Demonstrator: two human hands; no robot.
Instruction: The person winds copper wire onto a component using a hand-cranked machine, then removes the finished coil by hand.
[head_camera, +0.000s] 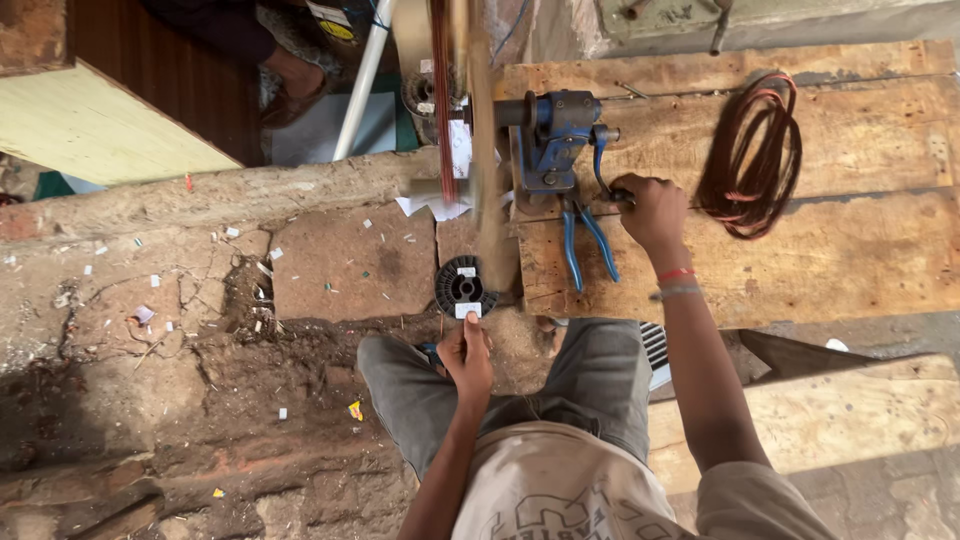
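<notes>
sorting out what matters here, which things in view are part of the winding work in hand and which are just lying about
In use:
- right hand on the crank handle of the blue hand winder
- left hand by the black wire spool
- wooden bench bearing the winder

Lying about:
- coil of reddish wire
- blue-handled pliers
- paper scraps on the ground

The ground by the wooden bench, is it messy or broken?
Yes. The reddish brick ground is cracked and crumbling into loose dirt, with small white paper scraps scattered over it. A pair of blue-handled pliers lies loose on the rough wooden bench beside the right hand.
</notes>
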